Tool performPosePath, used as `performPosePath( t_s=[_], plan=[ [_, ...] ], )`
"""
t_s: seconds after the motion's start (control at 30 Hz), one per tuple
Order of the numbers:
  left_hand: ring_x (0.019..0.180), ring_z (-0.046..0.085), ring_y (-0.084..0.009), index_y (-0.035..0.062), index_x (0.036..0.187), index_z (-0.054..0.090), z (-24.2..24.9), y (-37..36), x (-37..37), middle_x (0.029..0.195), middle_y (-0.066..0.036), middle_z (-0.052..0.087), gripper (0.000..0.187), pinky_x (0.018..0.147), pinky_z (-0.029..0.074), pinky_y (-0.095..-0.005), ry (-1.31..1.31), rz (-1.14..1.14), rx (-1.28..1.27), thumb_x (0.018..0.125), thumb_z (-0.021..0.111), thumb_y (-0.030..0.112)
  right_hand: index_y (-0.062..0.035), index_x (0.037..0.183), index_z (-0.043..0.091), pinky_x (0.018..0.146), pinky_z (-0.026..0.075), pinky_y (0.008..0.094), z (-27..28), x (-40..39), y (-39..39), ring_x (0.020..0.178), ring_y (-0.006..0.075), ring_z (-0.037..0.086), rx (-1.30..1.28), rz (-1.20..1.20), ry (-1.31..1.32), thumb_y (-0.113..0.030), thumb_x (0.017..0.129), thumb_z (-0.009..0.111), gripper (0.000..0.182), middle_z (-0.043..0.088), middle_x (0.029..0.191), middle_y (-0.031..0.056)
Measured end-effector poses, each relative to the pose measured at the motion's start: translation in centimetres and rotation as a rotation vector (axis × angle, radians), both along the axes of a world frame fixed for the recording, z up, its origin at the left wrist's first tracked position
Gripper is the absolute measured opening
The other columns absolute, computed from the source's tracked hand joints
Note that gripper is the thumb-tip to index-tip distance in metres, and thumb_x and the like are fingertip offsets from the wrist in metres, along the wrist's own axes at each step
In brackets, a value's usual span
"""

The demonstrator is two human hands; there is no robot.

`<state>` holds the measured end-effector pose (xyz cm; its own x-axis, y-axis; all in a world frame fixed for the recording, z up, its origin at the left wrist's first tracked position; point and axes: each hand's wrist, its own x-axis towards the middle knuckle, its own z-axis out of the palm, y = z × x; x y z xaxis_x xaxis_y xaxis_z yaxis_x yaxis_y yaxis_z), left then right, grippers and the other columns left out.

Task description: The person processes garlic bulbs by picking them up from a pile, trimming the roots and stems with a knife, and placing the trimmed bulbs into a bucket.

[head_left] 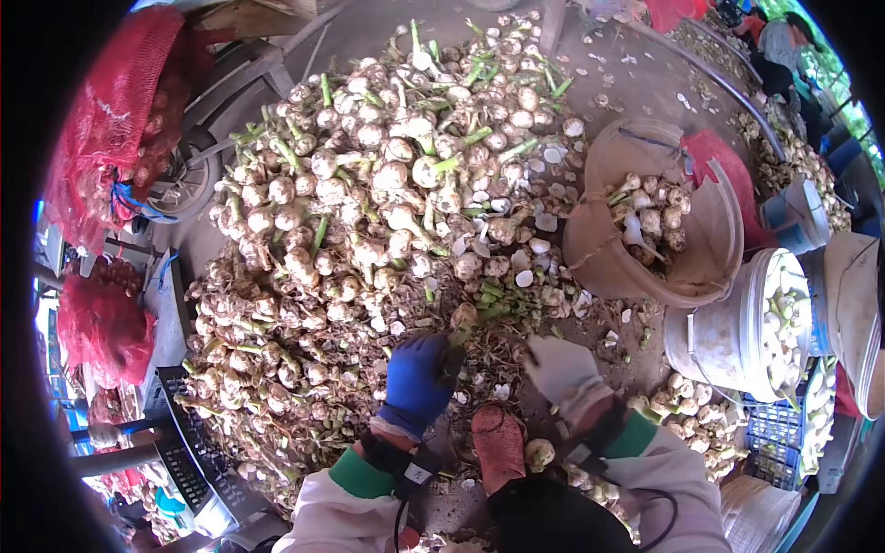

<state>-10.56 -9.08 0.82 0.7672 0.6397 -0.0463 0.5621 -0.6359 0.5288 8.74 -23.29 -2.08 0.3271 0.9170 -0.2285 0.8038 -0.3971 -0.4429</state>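
My left hand (422, 378), in a blue and dark glove, is closed at the near edge of a large heap of pale bulbs (369, 184) with green stems. Against its fingertips lies a bulb with a green stem (464, 316). My right hand (560, 370), in a whitish glove, is over the littered ground to the right; its fingertips point down and inward, and what they hold, if anything, is too small to make out. Between my hands a reddish shoe (498, 447) shows, with one loose bulb (539, 453) beside it.
A broken-rimmed tub (581, 235) with some bulbs stands at the right. Beyond are a white bucket (705, 346) of peeled bulbs, a blue crate (772, 429) and a light-blue bucket (795, 217). Red net sacks (106, 129) and a wheel (189, 180) are at the left. People (784, 51) appear top right.
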Motion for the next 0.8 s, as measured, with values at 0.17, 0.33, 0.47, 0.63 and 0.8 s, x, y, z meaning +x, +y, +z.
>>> performPosePath(
  t_s=[0.17, 0.33, 0.47, 0.63, 0.8],
  plan=[
    [0.099, 0.063, -0.0170, 0.0018, 0.113, 0.059, 0.6, -1.9, -0.1, 0.110, -0.008, 0.064, 0.029, 0.087, 0.053, -0.0285, -0.751, 0.099, -0.702, 0.085, 0.063, -0.006, -0.0045, 0.107, 0.062, 0.069, 0.052, 0.0409, 0.0, -1.4, 0.2, 0.076, 0.0331, 0.066, 0.140, -0.379, 0.778, -0.027, 0.095, 0.053, 0.027, 0.065, 0.080, 0.0172],
    [0.101, 0.061, -0.0145, 0.0015, 0.115, 0.059, -2.0, -4.0, -2.9, 0.113, -0.006, 0.063, 0.032, 0.088, 0.051, -0.0292, -0.532, 0.219, -0.837, 0.085, 0.069, 0.002, -0.0033, 0.108, 0.061, 0.072, 0.052, 0.0388, 1.1, -4.3, 3.2, 0.079, 0.0308, 0.066, 0.226, -0.326, 1.050, -0.021, 0.095, 0.054, 0.024, 0.066, 0.084, 0.0157],
    [0.089, 0.064, -0.0142, 0.0042, 0.108, 0.063, -4.5, -3.5, -1.6, 0.098, -0.006, 0.067, 0.022, 0.078, 0.053, -0.0294, -0.523, 0.177, -0.691, 0.087, 0.068, 0.006, -0.0071, 0.099, 0.062, 0.070, 0.052, 0.0440, 3.7, -3.4, 3.8, 0.079, 0.0363, 0.065, 0.289, -0.148, 0.438, -0.017, 0.089, 0.056, 0.015, 0.066, 0.083, 0.0148],
    [0.086, 0.063, -0.0188, 0.0069, 0.106, 0.062, -4.5, -0.8, -0.2, 0.095, -0.004, 0.066, 0.025, 0.076, 0.053, -0.0334, -0.475, 0.289, -0.505, 0.085, 0.072, 0.016, -0.0085, 0.082, 0.055, 0.058, 0.047, 0.0473, 6.3, -2.3, 3.5, 0.064, 0.0331, 0.059, 0.381, -0.038, -0.089, -0.014, 0.081, 0.063, 0.011, 0.057, 0.070, 0.0117],
    [0.097, 0.061, -0.0186, 0.0061, 0.114, 0.058, -15.8, -1.1, -4.1, 0.107, -0.008, 0.064, 0.031, 0.086, 0.051, -0.0325, -0.284, 0.163, -0.270, 0.087, 0.068, 0.018, -0.0089, 0.092, 0.058, 0.055, 0.052, 0.0399, 8.3, -7.3, 4.0, 0.060, 0.0285, 0.060, 0.556, 0.393, -0.464, -0.021, 0.074, 0.067, 0.023, 0.056, 0.074, 0.0084]
  ],
)
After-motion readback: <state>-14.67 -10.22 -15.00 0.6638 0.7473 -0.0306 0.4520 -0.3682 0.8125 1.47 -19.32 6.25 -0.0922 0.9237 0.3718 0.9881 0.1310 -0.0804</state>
